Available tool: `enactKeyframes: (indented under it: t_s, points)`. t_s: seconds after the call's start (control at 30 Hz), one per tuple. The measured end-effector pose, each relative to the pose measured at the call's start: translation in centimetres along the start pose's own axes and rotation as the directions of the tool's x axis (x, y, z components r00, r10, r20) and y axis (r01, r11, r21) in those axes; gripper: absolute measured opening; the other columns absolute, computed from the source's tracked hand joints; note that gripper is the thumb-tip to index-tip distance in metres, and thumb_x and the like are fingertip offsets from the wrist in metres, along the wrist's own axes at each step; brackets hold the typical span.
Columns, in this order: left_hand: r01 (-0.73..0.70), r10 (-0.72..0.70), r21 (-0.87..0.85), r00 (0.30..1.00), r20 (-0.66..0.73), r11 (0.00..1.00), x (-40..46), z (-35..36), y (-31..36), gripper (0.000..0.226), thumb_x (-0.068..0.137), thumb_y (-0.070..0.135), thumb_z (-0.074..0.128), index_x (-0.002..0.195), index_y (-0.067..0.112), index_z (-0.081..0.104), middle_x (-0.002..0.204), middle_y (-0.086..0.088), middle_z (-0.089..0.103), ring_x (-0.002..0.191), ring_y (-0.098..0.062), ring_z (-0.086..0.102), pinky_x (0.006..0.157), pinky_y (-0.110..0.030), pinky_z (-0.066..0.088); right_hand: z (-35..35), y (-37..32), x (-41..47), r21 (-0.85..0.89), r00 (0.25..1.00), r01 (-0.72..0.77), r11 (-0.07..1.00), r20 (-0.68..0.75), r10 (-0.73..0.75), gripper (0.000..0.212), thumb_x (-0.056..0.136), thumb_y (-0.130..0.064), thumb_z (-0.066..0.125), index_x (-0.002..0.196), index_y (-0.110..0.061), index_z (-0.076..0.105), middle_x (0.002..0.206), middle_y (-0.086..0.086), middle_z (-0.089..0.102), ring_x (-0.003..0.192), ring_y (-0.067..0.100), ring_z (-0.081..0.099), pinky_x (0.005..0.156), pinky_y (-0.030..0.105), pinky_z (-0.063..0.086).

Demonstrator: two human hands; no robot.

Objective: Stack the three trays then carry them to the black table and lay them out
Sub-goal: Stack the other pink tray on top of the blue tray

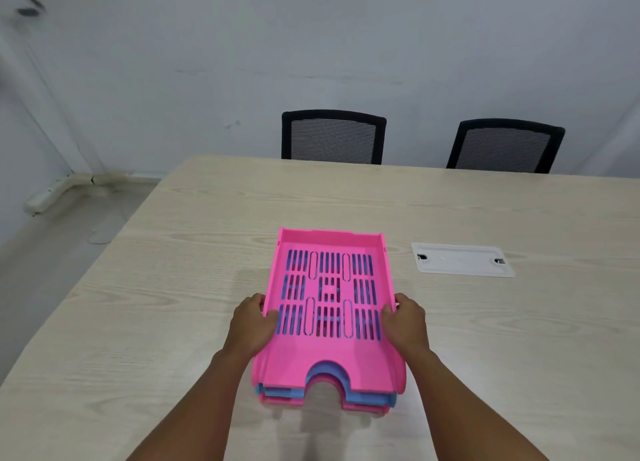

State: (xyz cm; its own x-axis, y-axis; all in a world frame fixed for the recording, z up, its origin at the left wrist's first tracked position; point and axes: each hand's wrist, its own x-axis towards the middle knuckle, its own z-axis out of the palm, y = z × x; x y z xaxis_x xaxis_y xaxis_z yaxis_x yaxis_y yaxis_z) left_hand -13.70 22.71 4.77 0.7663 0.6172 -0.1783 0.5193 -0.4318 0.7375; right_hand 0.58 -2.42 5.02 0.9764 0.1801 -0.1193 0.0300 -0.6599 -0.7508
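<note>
The nested stack of three slotted plastic trays (329, 308), pink over blue over pink, lies on the pale wood-grain table (173, 287) with its long axis toward twelve o'clock, the left hand (251, 325) clasping its nine o'clock wall and the right hand (405, 320) its three o'clock wall, equally near for the lift.

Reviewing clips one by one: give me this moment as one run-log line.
stage: trays stacked | stack: pink, blue, pink | left hand: grips left rim | right hand: grips right rim | place: light wood table

No text, label, brand, number or sign can be read anywhere in this view. The pink top tray (329, 298) shows only slots, and the white cover plate (462, 259) to its right is blank.
</note>
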Motion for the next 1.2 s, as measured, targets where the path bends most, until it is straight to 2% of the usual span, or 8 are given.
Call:
enactKeyframes:
  t_s: [0.17, 0.4, 0.6, 0.73, 0.87, 1.0, 1.1, 1.2]
  points:
    - [0.011, -0.012, 0.050, 1.000, 0.023, 0.999, 0.9, -0.3, 0.7, 0.015, 0.091, 0.018, 0.057, 0.098, 0.007, 0.064, 0.091, -0.011, 0.068, 0.079, -0.025, 0.067, 0.072, -0.041, 0.059, -0.4, -0.5, 0.6, -0.037, 1.000, -0.029, 0.999, 0.011, 0.029, 0.020, 0.091, -0.007, 0.050, 0.096, 0.000, 0.068, 0.093, 0.016, 0.068, 0.082, 0.031, 0.067, 0.076, 0.038, 0.058]
    - [0.049, -0.050, 0.023, 0.998, 0.046, 0.999, 0.5, 0.1, 0.0, 0.008, 0.090, 0.025, 0.061, 0.088, 0.019, 0.057, 0.084, 0.000, 0.067, 0.069, -0.011, 0.065, 0.055, -0.024, 0.051, 0.2, 0.2, 0.1, 0.016, 0.998, -0.055, 0.998, -0.016, 0.056, 0.017, 0.090, -0.010, 0.050, 0.092, -0.009, 0.066, 0.085, 0.007, 0.068, 0.074, 0.023, 0.068, 0.068, 0.035, 0.060]
    - [0.066, -0.071, 0.067, 0.995, 0.073, 0.996, 1.5, -0.1, 0.9, 0.020, 0.091, 0.019, 0.058, 0.102, 0.003, 0.062, 0.099, -0.014, 0.063, 0.085, -0.028, 0.064, 0.072, -0.037, 0.056, -0.1, -0.4, 0.9, -0.038, 0.994, -0.103, 0.994, 0.025, 0.104, 0.014, 0.090, -0.011, 0.050, 0.089, -0.013, 0.065, 0.084, 0.003, 0.066, 0.067, 0.016, 0.060, 0.060, 0.025, 0.046]
    - [0.065, -0.071, 0.065, 0.994, 0.087, 0.996, 1.6, -0.6, 0.6, 0.023, 0.090, 0.021, 0.060, 0.102, 0.001, 0.064, 0.094, -0.012, 0.070, 0.081, -0.026, 0.068, 0.071, -0.038, 0.060, -0.6, -0.1, 0.8, -0.035, 0.997, -0.065, 0.997, 0.028, 0.066, 0.017, 0.090, -0.012, 0.054, 0.094, -0.009, 0.070, 0.090, 0.005, 0.071, 0.070, 0.016, 0.065, 0.063, 0.024, 0.050]
    - [0.066, -0.069, 0.062, 0.997, 0.046, 0.996, 1.4, -0.6, 0.5, 0.024, 0.089, 0.025, 0.062, 0.095, 0.001, 0.065, 0.085, -0.009, 0.069, 0.069, -0.018, 0.067, 0.054, -0.030, 0.056, -0.7, 0.1, 0.4, -0.010, 0.999, -0.036, 0.999, 0.018, 0.036, 0.018, 0.090, -0.010, 0.053, 0.094, -0.007, 0.071, 0.087, 0.006, 0.071, 0.066, 0.010, 0.064, 0.057, 0.019, 0.048]
    - [0.076, -0.079, 0.070, 0.996, 0.029, 0.995, 1.0, 0.0, 0.2, 0.027, 0.090, 0.027, 0.061, 0.094, 0.000, 0.063, 0.089, -0.015, 0.069, 0.076, -0.028, 0.069, 0.069, -0.044, 0.062, -0.4, 0.6, -0.2, 0.031, 0.999, -0.050, 0.998, -0.002, 0.050, 0.020, 0.091, -0.011, 0.051, 0.097, -0.008, 0.070, 0.088, 0.008, 0.072, 0.071, 0.017, 0.069, 0.059, 0.024, 0.054]
    - [0.088, -0.089, 0.031, 0.995, 0.041, 0.996, 0.8, 0.0, 0.1, 0.033, 0.092, 0.032, 0.060, 0.098, 0.000, 0.062, 0.094, -0.018, 0.069, 0.084, -0.034, 0.070, 0.074, -0.049, 0.062, -0.3, 0.5, -0.2, 0.037, 0.998, -0.062, 0.997, 0.000, 0.063, 0.019, 0.093, -0.018, 0.054, 0.100, -0.011, 0.069, 0.089, 0.005, 0.071, 0.070, 0.014, 0.067, 0.058, 0.024, 0.053]
    - [0.178, -0.167, -0.117, 0.981, 0.100, 0.977, 0.7, -0.4, 0.1, 0.049, 0.093, 0.055, 0.053, 0.098, 0.007, 0.061, 0.094, -0.013, 0.071, 0.085, -0.032, 0.072, 0.072, -0.046, 0.061, -0.3, 0.4, -0.2, 0.086, 0.991, -0.124, 0.989, -0.044, 0.128, 0.034, 0.094, -0.044, 0.054, 0.096, -0.014, 0.068, 0.091, 0.004, 0.071, 0.076, 0.015, 0.067, 0.066, 0.034, 0.056]
